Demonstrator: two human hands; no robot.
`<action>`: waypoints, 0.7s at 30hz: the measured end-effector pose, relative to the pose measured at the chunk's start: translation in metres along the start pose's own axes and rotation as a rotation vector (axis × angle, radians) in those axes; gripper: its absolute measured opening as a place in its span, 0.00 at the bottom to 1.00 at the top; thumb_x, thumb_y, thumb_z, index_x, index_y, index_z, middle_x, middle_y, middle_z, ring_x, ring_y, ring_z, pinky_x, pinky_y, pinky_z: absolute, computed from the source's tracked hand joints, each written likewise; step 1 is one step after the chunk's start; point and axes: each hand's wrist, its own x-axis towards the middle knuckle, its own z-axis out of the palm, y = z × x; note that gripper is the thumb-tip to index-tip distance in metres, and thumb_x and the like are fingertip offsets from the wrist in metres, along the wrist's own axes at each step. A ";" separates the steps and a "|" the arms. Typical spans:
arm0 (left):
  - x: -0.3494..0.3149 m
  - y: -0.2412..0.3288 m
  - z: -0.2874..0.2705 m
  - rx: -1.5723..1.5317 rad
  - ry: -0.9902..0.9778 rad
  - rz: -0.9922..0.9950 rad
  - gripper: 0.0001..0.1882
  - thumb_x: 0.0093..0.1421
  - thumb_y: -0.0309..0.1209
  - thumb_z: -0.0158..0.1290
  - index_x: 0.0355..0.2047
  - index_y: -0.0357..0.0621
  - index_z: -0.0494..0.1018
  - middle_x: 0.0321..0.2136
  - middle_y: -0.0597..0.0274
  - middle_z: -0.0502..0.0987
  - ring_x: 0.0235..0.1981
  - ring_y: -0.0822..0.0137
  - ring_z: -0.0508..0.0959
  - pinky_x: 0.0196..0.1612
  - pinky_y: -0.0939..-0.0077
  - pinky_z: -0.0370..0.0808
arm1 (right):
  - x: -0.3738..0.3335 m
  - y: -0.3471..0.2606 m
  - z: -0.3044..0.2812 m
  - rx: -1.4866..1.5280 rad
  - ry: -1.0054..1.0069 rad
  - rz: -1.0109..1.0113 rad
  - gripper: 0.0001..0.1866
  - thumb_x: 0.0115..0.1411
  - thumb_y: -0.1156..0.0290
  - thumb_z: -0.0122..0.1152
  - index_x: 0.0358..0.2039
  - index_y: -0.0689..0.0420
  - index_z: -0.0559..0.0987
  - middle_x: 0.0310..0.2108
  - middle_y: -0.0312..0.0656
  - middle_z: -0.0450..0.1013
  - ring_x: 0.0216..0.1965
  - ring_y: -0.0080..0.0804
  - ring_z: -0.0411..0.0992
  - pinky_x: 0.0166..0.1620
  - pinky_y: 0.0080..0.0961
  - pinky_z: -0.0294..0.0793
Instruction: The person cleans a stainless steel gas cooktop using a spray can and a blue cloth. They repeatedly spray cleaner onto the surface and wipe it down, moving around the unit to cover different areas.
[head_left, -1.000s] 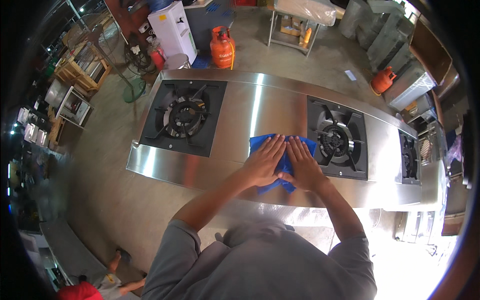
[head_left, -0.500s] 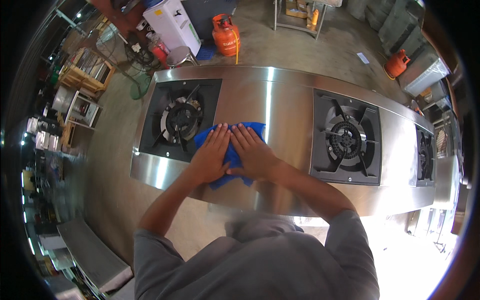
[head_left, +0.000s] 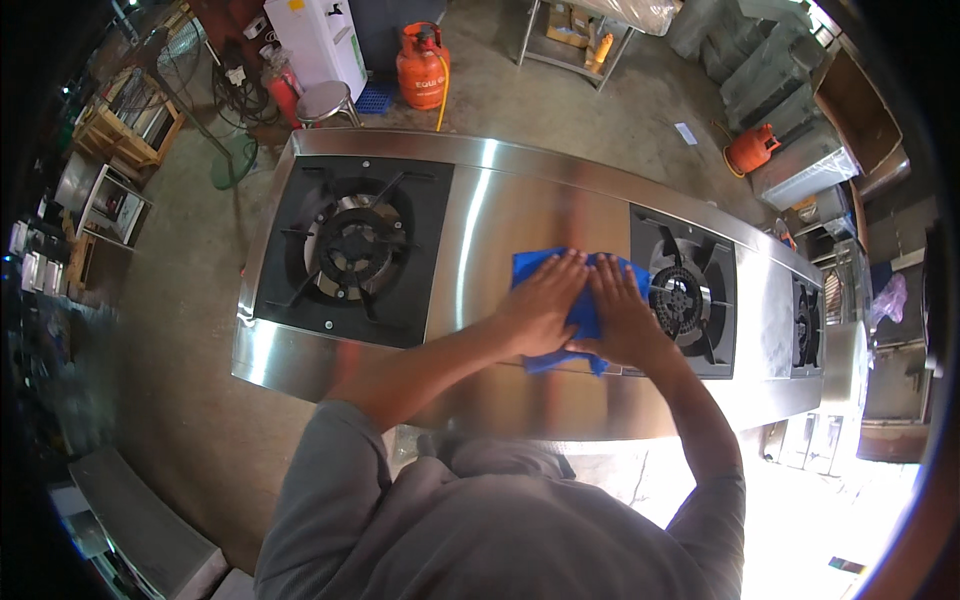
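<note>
Both my hands lie flat side by side on a blue cloth (head_left: 588, 318), pressing it to the stainless steel stove top (head_left: 500, 240). My left hand (head_left: 545, 305) has its fingers stretched out over the cloth's left part. On the right part rests my right hand (head_left: 622, 318), fingers extended, the thumbs close together. The cloth's right edge reaches the black middle burner (head_left: 682, 290) and covers a bit of its left side. Further left on the stove is a larger-looking black burner (head_left: 352, 248) with pot supports. A third burner (head_left: 806, 320) sits at the far right end.
Behind the stove stand an orange gas cylinder (head_left: 424, 68), a round metal stool (head_left: 326, 102) and a white water dispenser (head_left: 318, 45). Another orange cylinder (head_left: 752, 150) lies tilted near wrapped goods at the back right. A grey metal bench (head_left: 150, 525) is at the lower left.
Both hands have slid the blue cloth rightward across the steel, from beside the left burner to the left edge of the middle burner. The view has shifted slightly too.
</note>
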 end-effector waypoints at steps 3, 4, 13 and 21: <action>-0.028 -0.042 -0.037 0.047 -0.053 -0.098 0.51 0.57 0.43 0.63 0.72 0.25 0.52 0.74 0.32 0.52 0.77 0.40 0.50 0.78 0.48 0.47 | 0.051 -0.040 0.008 0.099 0.099 -0.056 0.69 0.55 0.20 0.52 0.75 0.70 0.50 0.76 0.65 0.46 0.79 0.62 0.39 0.78 0.54 0.38; -0.040 -0.057 -0.050 0.084 -0.042 -0.114 0.52 0.57 0.42 0.64 0.72 0.25 0.51 0.74 0.32 0.51 0.77 0.40 0.50 0.78 0.48 0.47 | 0.070 -0.053 0.011 0.120 0.113 -0.070 0.69 0.55 0.20 0.53 0.75 0.70 0.50 0.76 0.65 0.46 0.79 0.62 0.39 0.78 0.54 0.38; -0.035 -0.086 -0.065 0.263 -0.087 -0.228 0.53 0.59 0.44 0.62 0.72 0.21 0.48 0.75 0.30 0.47 0.78 0.39 0.46 0.79 0.49 0.43 | 0.125 -0.042 0.005 0.155 0.139 -0.227 0.67 0.57 0.20 0.51 0.75 0.69 0.50 0.77 0.61 0.46 0.80 0.54 0.39 0.79 0.46 0.39; 0.085 -0.046 0.012 0.188 -0.044 0.018 0.50 0.62 0.50 0.56 0.72 0.23 0.53 0.75 0.32 0.49 0.78 0.41 0.47 0.79 0.52 0.42 | 0.046 0.066 -0.002 0.047 0.037 0.045 0.70 0.54 0.19 0.55 0.76 0.67 0.49 0.77 0.61 0.45 0.80 0.55 0.39 0.78 0.49 0.38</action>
